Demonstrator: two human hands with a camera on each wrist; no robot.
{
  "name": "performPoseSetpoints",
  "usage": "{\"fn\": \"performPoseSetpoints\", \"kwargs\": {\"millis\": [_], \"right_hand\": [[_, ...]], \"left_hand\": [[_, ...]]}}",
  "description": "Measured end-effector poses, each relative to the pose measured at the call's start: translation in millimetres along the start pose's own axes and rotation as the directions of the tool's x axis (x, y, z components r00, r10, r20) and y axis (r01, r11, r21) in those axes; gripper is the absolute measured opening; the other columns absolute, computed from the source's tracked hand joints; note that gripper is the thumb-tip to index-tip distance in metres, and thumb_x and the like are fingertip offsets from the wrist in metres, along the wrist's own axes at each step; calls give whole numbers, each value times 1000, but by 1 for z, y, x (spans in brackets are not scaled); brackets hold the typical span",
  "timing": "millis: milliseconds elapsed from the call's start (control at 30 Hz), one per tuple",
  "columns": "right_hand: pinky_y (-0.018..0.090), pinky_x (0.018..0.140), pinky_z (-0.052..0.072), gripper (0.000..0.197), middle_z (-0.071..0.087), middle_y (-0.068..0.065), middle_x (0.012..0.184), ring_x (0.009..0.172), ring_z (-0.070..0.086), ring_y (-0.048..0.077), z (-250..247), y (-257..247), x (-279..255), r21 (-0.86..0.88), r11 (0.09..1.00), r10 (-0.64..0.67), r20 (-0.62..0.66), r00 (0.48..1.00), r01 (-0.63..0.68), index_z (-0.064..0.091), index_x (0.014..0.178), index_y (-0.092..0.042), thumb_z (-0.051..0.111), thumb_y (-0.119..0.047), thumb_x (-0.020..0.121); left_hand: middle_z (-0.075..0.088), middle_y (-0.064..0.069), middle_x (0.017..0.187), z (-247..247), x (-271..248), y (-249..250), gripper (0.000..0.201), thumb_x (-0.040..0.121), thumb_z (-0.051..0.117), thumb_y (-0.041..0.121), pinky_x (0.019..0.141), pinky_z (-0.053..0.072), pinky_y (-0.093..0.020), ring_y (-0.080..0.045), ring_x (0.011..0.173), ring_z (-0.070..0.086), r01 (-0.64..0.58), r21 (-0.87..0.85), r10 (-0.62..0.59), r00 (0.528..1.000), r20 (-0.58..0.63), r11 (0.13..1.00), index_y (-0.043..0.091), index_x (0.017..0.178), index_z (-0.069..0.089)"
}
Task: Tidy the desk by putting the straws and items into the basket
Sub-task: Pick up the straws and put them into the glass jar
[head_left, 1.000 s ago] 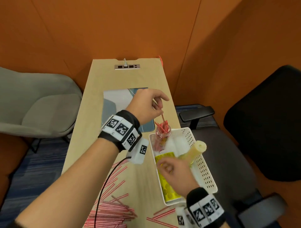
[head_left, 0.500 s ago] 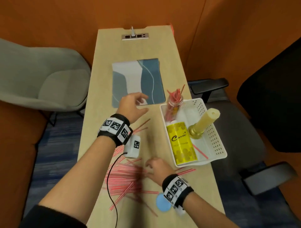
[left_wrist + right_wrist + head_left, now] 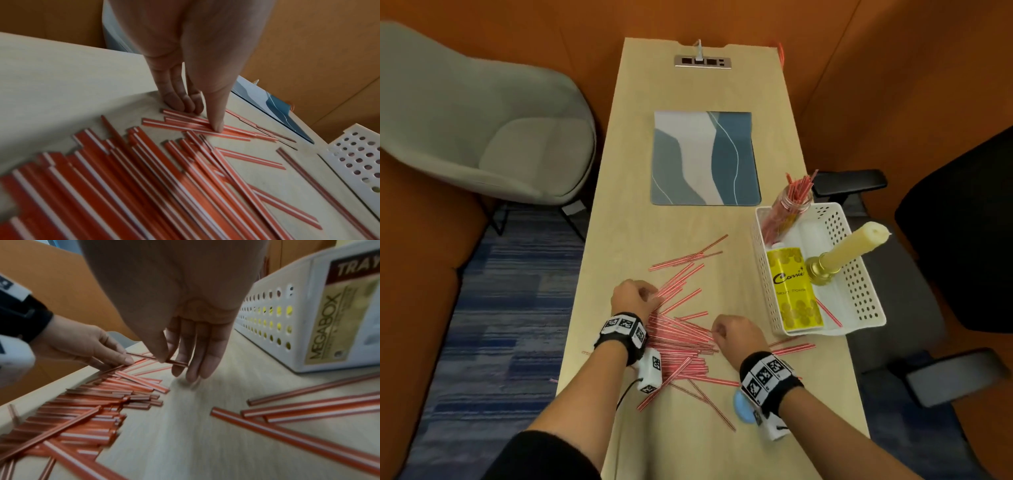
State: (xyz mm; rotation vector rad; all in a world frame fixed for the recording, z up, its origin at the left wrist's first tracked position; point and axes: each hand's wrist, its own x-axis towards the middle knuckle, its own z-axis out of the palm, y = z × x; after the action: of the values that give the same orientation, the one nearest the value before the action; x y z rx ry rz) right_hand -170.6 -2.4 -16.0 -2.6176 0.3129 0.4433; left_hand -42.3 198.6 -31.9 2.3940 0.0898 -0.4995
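Dozens of red-and-white straws (image 3: 681,339) lie scattered on the near half of the bench (image 3: 688,240), most in a loose heap between the two hands, a few strays toward the white basket (image 3: 866,308) at the bench's right edge. The basket already carries a jar of straws (image 3: 791,205), a yellow bottle (image 3: 794,291) and a candle on a brass holder (image 3: 849,250).

Left hand (image 3: 631,296): fingertips (image 3: 216,126) pressed on a few straws at the heap's far-left side, fingers mostly straight, pinning or raking, not gripping. Right hand (image 3: 736,334): thumb and fingers (image 3: 164,356) pinch one straw just off the surface, other fingers hanging loose.

Handling, as a judgement: the straws look light, thin, smooth and easy to crush or bend. They likely roll and slide on the bench. Better to rake them parallel first, then take the bunch near mid-length with a light squeeze. Single picks work but are slow.
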Motion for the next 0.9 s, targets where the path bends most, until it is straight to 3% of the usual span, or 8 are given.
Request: {"fn": "performPoseSetpoints", "kwargs": {"millis": [167, 300, 467, 600, 667, 767, 833, 900], "right_hand": [[24, 68, 47, 10, 70, -1, 81, 73, 61, 14, -18, 2, -1, 99, 995, 20, -29, 999, -17, 73, 92, -18, 63, -18, 89], [14, 66, 48, 9, 68, -6, 71, 64, 59, 5, -39, 0, -9, 349, 937, 48, -44, 998, -30, 75, 79, -21, 77, -12, 80], [27, 71, 57, 6, 74, -4, 72, 66, 66, 15, -84, -6, -18, 545, 837, 32, -137, 990, 48, 78, 78, -18, 83, -15, 77], [21, 63, 53, 7, 69, -4, 65, 58, 62, 6, -153, -6, -22, 543, 825, 3, -279, 960, 155, 77, 81, -15, 76, -20, 85], [15, 63, 49, 12, 67, -7, 66, 61, 61, 3, -198, 1, -22, 443, 867, -7, -444, 896, 226, 74, 81, -19, 69, -25, 91], [12, 62, 42, 19, 66, -6, 69, 64, 59, 8, -265, 12, -15, 258, 930, -7, -702, 712, 263, 69, 82, -20, 61, -30, 96], [14, 64, 41, 23, 65, -4, 70, 66, 58, 9, -302, 19, -8, 198, 948, 4, -793, 609, 251, 70, 86, -17, 57, -31, 98], [20, 65, 44, 26, 63, -6, 71, 68, 58, 8, -325, 25, 2, 177, 955, 12, -828, 561, 240, 69, 88, -17, 53, -34, 100]], "left_hand": [[72, 3, 75, 1, -4, 1, 6, 78, 80, 13, 74, 57, -29, -14, 71, 66, -69, 17, 69, 998, 8, 997, 17, 74, 78], [70, 8, 73, -8, -4, 1, 9, 79, 80, 18, 69, 55, -25, -12, 72, 67, -80, 57, 78, 996, 39, 995, 23, 73, 75], [69, 9, 75, -26, 0, 16, 9, 80, 78, 22, 69, 54, -24, -7, 66, 62, -155, 111, 146, 985, 89, 982, 28, 73, 75], [68, 11, 80, -43, 5, 45, 14, 81, 76, 22, 74, 55, -27, -9, 71, 63, -316, 167, 303, 948, 99, 934, 33, 72, 75], [64, 10, 80, -55, 6, 69, 13, 82, 76, 13, 75, 53, -27, -8, 70, 60, -429, 150, 413, 902, 126, 891, 26, 81, 80], [70, 7, 84, -75, 6, 117, 17, 83, 74, 6, 78, 54, -24, -7, 74, 64, -556, 93, 552, 831, 71, 826, 20, 89, 80], [73, 6, 81, -89, 2, 156, 16, 81, 77, 6, 77, 54, -18, -6, 72, 67, -588, 24, 588, 809, -7, 809, 18, 91, 79], [72, 5, 74, -101, -7, 195, 21, 77, 80, 6, 72, 52, -11, -7, 68, 67, -626, -49, 623, 779, -72, 778, 18, 94, 77]]}}
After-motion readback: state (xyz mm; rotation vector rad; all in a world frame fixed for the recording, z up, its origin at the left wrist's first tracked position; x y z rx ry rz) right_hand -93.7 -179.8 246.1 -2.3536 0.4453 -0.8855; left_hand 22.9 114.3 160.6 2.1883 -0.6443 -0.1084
